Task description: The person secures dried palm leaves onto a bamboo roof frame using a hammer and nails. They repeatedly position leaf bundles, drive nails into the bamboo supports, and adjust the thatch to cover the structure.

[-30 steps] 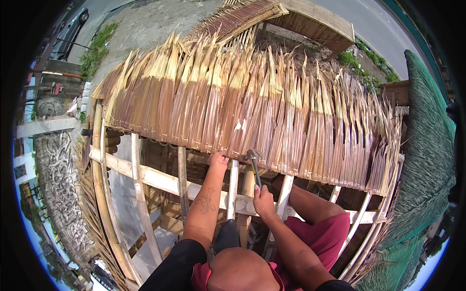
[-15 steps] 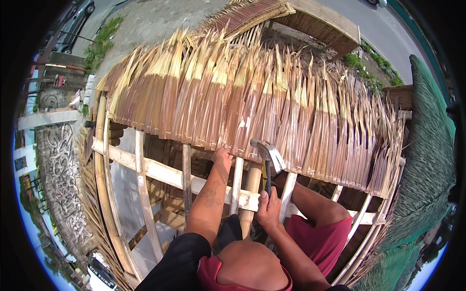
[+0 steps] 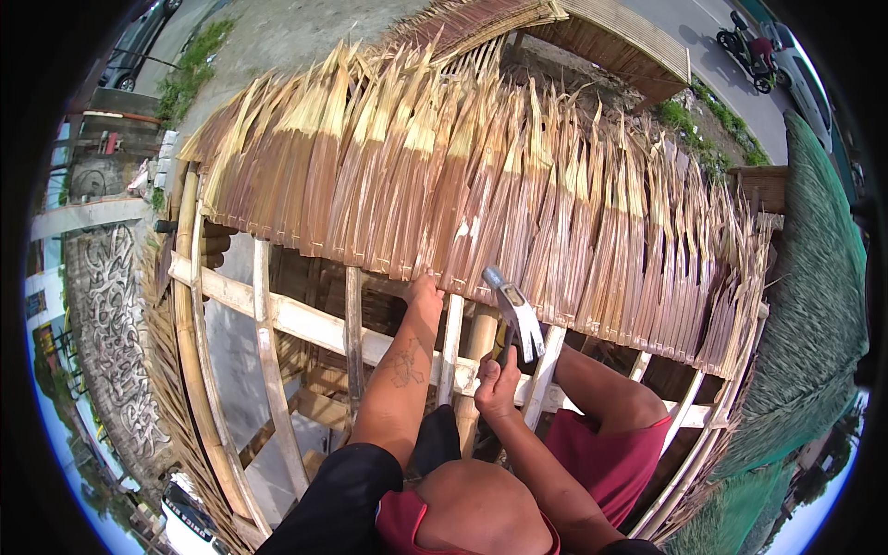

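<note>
Several pale, narrow wooden slats (image 3: 452, 342) ran up the frame, a broad whitish bamboo batten (image 3: 305, 331) cut straight across them, and look, a bent bare leg (image 3: 601, 393) in maroon cloth shorts (image 3: 601, 462) crowded the right side! The right hand (image 3: 498, 384) was clamped round the handle of a silver-headed steel claw hammer (image 3: 516, 314), thumb uppermost. The left arm stretched forward, its hand (image 3: 425, 291) right at the thatch's lower edge; pinched or merely resting, I couldn't tell. And that dried-leaf thatch panel (image 3: 388, 203) lay across the upper frame: glossy brown strips, lightly stitched below, then ragged straw-yellow tips pointing away!
</note>
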The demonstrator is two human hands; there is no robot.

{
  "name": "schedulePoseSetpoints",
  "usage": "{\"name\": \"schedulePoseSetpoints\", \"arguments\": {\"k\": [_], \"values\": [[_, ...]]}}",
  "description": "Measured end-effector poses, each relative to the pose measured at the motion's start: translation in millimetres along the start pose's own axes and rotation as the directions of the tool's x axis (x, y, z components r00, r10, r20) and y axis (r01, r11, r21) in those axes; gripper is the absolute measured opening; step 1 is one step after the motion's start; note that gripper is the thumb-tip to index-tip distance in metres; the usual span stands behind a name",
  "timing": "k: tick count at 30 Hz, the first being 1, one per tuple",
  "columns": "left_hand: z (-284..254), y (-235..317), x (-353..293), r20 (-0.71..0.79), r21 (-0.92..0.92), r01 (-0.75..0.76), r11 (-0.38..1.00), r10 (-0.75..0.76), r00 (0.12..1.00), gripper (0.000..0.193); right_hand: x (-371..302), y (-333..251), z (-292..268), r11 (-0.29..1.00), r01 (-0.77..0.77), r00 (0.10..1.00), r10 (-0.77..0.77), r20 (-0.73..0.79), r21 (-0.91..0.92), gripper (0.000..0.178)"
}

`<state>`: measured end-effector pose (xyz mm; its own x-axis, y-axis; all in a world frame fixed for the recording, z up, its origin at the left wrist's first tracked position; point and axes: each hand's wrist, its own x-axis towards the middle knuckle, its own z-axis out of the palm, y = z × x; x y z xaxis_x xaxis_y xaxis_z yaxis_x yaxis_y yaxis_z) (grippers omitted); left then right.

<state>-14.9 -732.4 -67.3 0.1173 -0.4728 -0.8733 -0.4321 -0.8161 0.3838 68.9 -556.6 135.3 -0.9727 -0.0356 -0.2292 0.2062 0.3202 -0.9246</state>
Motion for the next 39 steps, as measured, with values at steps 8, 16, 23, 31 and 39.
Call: {"name": "schedulePoseSetpoints", "arguments": {"k": [8,16,23,31,39], "values": [[5.0,3.6,6.2,0.255,0.082,-0.062,0.995,0.039,0.966,0.027,8.6,37.1,12.6,0.976,-0.179,0.981,0.186,0.048,-0.128,0.036],[-60.4,64.4,-57.2,0.567,0.222,-0.218,0.950,0.056,0.822,0.026,43.0,8.3,-13.8,0.851,-0.396,0.874,0.464,0.144,-0.344,0.054],[-188.4,185.3,-208.4,0.554,0.210,-0.664,0.718,0.472,0.686,0.030,53.8,-99.4,-95.1,0.953,-0.236,0.897,0.288,0.335,-0.190,0.046],[-360.7,160.1,-382.3,0.587,0.173,-0.921,0.349,0.714,0.381,0.025,-9.4,-153.2,-196.8,0.876,-0.312,0.855,0.090,0.511,0.367,0.029],[-443.8,-21.8,-443.7,0.691,0.691,-0.720,-0.060,0.347,0.634,0.025,-71.7,-222.9,-216.7,0.957,-0.247,0.433,-0.034,0.901,0.155,0.030]]}}
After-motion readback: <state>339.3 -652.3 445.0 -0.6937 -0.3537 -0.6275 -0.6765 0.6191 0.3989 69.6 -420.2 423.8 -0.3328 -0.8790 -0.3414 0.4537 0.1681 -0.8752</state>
